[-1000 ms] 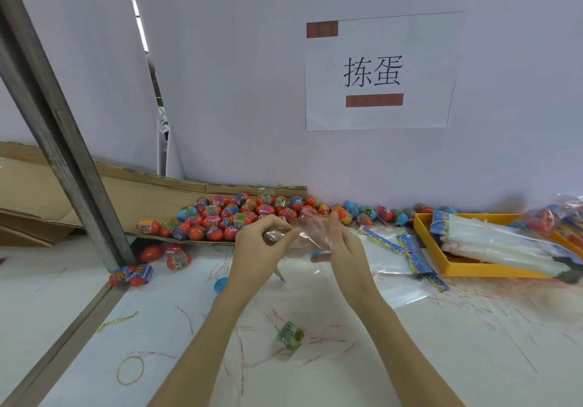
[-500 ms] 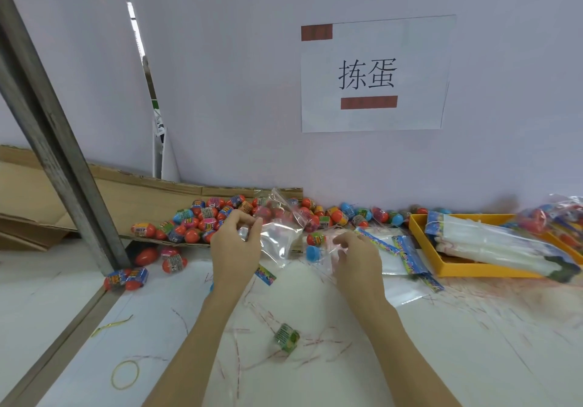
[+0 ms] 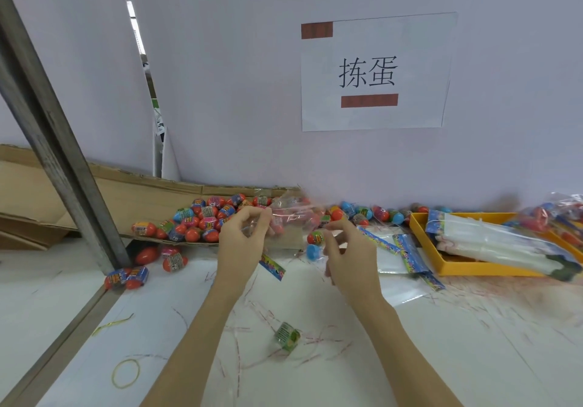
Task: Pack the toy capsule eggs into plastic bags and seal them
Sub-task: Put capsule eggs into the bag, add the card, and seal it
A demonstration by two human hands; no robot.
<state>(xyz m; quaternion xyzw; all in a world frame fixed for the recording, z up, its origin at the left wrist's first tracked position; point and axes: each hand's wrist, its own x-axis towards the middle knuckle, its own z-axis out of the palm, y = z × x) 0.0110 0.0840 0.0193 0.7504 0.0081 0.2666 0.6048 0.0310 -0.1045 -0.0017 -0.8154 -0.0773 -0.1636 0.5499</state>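
Toy capsule eggs (image 3: 202,220), small red, blue and pink plastic ovals with printed wrappers, are lying in a heap on the brown cardboard sheet (image 3: 94,198) at the back of the white table (image 3: 441,359), just behind your hands. Your left hand (image 3: 243,245) is pinching the near edge of a clear thin plastic bag (image 3: 290,217) between thumb and curled fingers. The bag is blurred, so I cannot tell if its mouth is open or if eggs are already inside. Your right hand (image 3: 347,249) is just beside the bag with the fingers loosely curled; whether they are touching the film, I cannot tell. One red egg with a green label (image 3: 316,237) and one blue egg (image 3: 313,251) are lying close in front of this hand.

Further out, flat empty bags with coloured printed headers (image 3: 407,253) are lying on the table to your right, and a yellow shallow tray (image 3: 426,236) is holding more of them. A loose green-wrapped egg (image 3: 287,336) and a yellow rubber band (image 3: 126,373) are lying nearer to you.

I think you are preparing the bag for filling. With only one hand clearly gripping, the soft film may be folding shut, and an egg pushed against it may be rolling away over the table. The round eggs at the cardboard edge may also be slipping down if you are bumping the heap.
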